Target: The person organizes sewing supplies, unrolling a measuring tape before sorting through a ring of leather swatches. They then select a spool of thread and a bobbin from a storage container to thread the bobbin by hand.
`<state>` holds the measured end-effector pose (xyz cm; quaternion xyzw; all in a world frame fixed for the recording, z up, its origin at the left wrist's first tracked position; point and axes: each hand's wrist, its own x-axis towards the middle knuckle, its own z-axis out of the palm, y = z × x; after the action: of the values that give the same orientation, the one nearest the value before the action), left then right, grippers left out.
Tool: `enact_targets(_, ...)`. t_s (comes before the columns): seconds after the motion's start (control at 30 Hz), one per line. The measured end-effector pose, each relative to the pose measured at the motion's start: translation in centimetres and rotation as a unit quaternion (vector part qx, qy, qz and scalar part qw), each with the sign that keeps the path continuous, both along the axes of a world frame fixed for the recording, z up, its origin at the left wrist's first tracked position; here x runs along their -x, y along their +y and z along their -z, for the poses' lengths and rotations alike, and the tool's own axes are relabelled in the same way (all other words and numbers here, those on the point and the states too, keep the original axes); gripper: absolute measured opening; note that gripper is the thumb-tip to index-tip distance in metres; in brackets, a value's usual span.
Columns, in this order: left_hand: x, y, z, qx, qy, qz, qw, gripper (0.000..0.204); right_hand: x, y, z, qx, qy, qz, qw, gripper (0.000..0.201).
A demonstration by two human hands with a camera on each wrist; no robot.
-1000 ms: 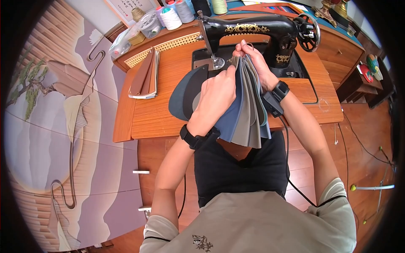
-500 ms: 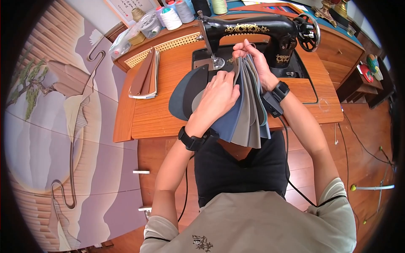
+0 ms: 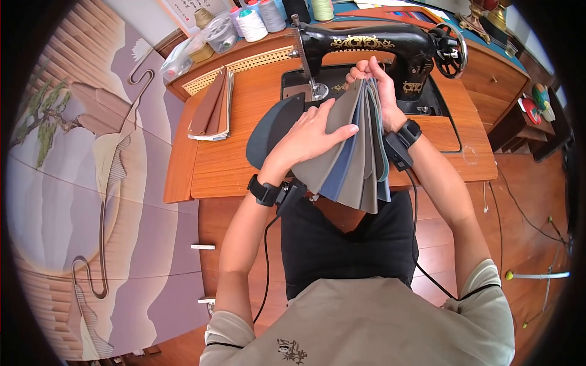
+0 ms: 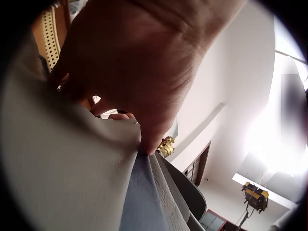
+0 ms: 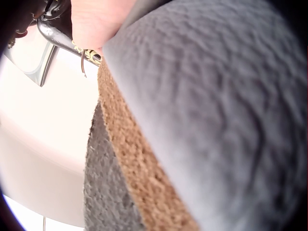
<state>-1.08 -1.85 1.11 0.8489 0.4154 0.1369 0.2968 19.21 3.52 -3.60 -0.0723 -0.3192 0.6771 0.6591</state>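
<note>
A fanned bundle of leather swatches [image 3: 366, 158] in greys and blue hangs in front of the sewing machine [image 3: 366, 41]. At its top end my right hand [image 3: 384, 91] grips the gathered corners. My left hand [image 3: 309, 134] lies spread over a grey-beige swatch [image 3: 314, 174], thumb stretched across the fan toward the blue swatch [image 3: 336, 177]. In the left wrist view, that thumb touches the edges beside the blue swatch [image 4: 139, 192]. A dark teal swatch [image 3: 259, 143] and a black one fan out to the left. Close up in the right wrist view is a grained grey swatch [image 5: 216, 110].
A second swatch bundle [image 3: 210, 110], brown on top, lies on the left of the wooden table [image 3: 238, 174]. Thread spools [image 3: 251, 24] and plastic containers stand along the back. A painted screen [image 3: 140, 232] is at the left; a cable [image 3: 421, 244] hangs from the right wrist.
My left hand has spread its fingers and thumb, and a grey-beige swatch now fans leftward beside the blue one. The right hand keeps its grip at the top. The head view has shifted slightly.
</note>
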Motion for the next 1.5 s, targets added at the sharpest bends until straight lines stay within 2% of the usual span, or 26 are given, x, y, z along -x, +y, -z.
enact_targets(0.13, -0.2, -1.8, -1.1, -0.043, 0.04, -0.003, 0.998, 0.088, -0.5, 0.2, 0.4, -0.01, 0.014, -0.01, 1.0, 0.041)
enact_targets(0.2, -0.2, -2.3, -1.4, -0.041, 0.048, -0.005, 0.998, 0.088, -0.4, 0.4, 0.4, 0.001, -0.004, 0.018, 1.0, 0.043)
enact_targets(0.37, -0.7, -2.3, -0.2, -0.042, 0.047, -0.008, 0.998, 0.09, -1.1, 0.7, 0.8, -0.015, -0.022, -0.035, 0.999, 0.051)
enact_targets(0.43, -1.1, -2.7, 0.5, -0.062, 0.055, -0.013, 0.996, 0.093, -0.8, 0.5, 0.5, 0.008, -0.127, 0.038, 0.991, 0.057)
enact_targets(0.57, -1.3, -2.8, 0.3, -0.061, 0.061, -0.01, 0.996, 0.095, -0.2, 0.1, 0.1, 0.011, -0.159, 0.056, 0.986, 0.061)
enact_targets(0.63, -1.5, -2.5, 0.0, -0.019, 0.02, -0.021, 0.999, 0.096, -0.3, 0.0, 0.2, 0.014, -0.195, 0.035, 0.98, 0.064)
enact_targets(0.87, -3.7, 0.4, 1.0, -0.007, -0.099, -0.006, 0.995, 0.096, -0.2, -0.3, -0.1, 0.01, -0.169, 0.047, 0.984, 0.071)
enact_targets(0.93, -4.3, 1.1, 2.0, 0.006, -0.133, 0.031, 0.991, 0.091, -0.3, -0.1, 0.1, -0.024, -0.151, 0.035, 0.988, 0.073)
enact_targets(1.07, -4.5, 0.9, 1.7, 0.024, -0.131, 0.022, 0.991, 0.087, -0.1, -0.4, -0.2, 0.003, -0.155, 0.043, 0.987, 0.076)
enact_targets(1.2, -4.0, 0.9, 1.2, -0.001, -0.093, 0.017, 0.995, 0.083, 0.1, -0.7, -0.6, -0.006, -0.174, 0.036, 0.984, 0.076)
enact_targets(1.3, -3.8, 0.7, 1.5, -0.041, -0.089, -0.002, 0.995, 0.081, 0.3, -0.8, -1.0, -0.012, -0.229, 0.046, 0.972, 0.075)
enact_targets(1.37, -3.8, 0.7, 1.9, -0.091, -0.099, -0.003, 0.991, 0.08, 0.4, -0.9, -1.2, 0.0, -0.234, 0.016, 0.972, 0.074)
enact_targets(1.5, -3.5, 0.0, 1.3, -0.082, -0.086, -0.006, 0.993, 0.078, 0.5, -0.8, -1.1, -0.012, -0.22, -0.001, 0.975, 0.072)
